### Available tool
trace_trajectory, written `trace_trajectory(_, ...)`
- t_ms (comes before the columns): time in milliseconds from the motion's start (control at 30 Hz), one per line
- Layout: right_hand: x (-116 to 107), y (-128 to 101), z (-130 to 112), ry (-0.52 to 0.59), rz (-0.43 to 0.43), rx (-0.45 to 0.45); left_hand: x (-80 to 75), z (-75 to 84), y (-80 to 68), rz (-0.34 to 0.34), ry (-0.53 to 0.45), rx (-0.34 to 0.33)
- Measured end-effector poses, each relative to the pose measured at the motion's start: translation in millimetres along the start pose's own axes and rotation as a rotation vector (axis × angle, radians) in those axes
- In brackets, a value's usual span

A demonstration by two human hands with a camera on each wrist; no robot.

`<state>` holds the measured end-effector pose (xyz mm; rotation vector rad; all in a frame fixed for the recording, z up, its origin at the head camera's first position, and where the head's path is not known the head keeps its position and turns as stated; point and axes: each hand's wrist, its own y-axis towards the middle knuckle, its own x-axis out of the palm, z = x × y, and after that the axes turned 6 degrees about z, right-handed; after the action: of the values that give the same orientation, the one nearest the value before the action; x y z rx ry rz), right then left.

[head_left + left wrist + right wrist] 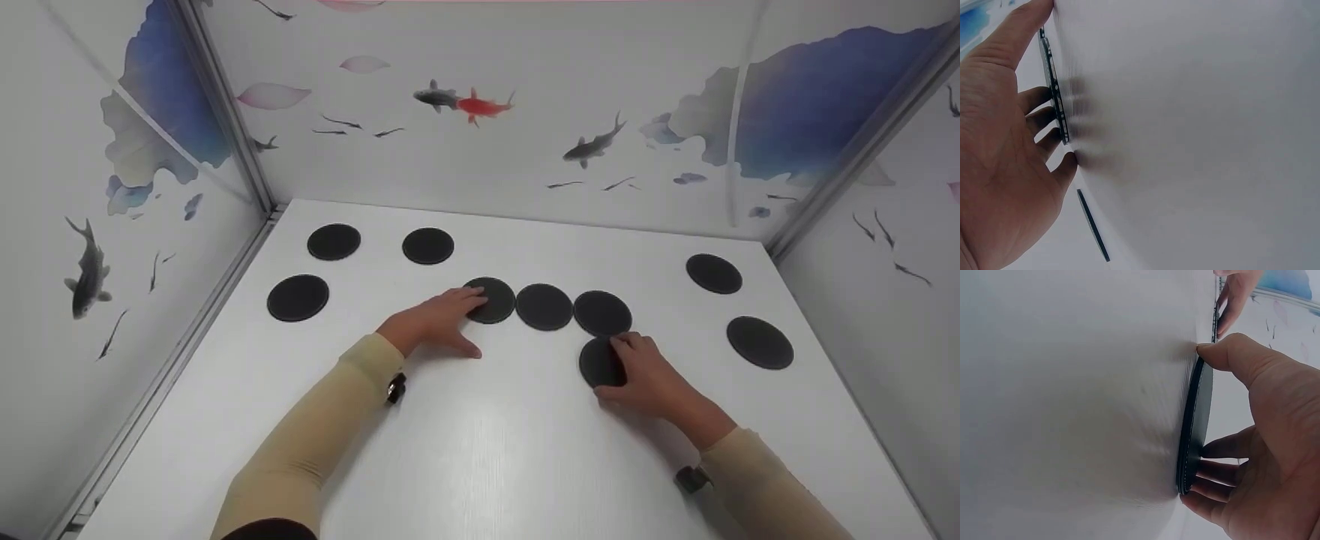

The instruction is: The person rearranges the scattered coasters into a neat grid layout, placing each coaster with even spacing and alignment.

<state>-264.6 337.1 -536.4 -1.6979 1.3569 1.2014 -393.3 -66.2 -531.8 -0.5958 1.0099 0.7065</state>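
Three flat black round discs lie in a touching row mid-table: left disc (495, 301), middle disc (544, 307), right disc (602, 313). My left hand (450, 319) rests its straight fingers on the left disc's near-left edge, thumb spread on the table. In the left wrist view, the fingers (1044, 121) lie on that disc's face (1055, 95). A fourth disc (598, 362) lies just in front of the right disc. My right hand (637, 367) covers it with flat fingers. In the right wrist view, the thumb (1224, 354) touches the disc's rim (1196, 422).
Other black discs lie on the white table (487, 450): three at the far left (334, 241) (427, 245) (298, 297) and two at the right (713, 273) (760, 342). Painted walls (525, 112) close in the back and both sides.
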Motion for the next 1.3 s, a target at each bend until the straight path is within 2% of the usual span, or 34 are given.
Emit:
trace_trajectory(400,1.7,0.3,0.6,0.027,-0.017,0.034,2.4,-2.3,1.5,0.008,0.023,0.007)
trace_trajectory(767,1.3,-1.6,2.8,0.024,-0.023,0.024,-0.2,0.9,-0.5,0.008,0.008,0.018)
trace_trajectory(967,1.3,-2.6,5.4,0.042,-0.021,0.015,0.4,1.4,-2.6,0.013,-0.010,0.000)
trace_trajectory(1300,2.2,-4.2,8.0,0.050,-0.019,0.019,-0.7,2.7,-2.8,0.007,0.002,0.002)
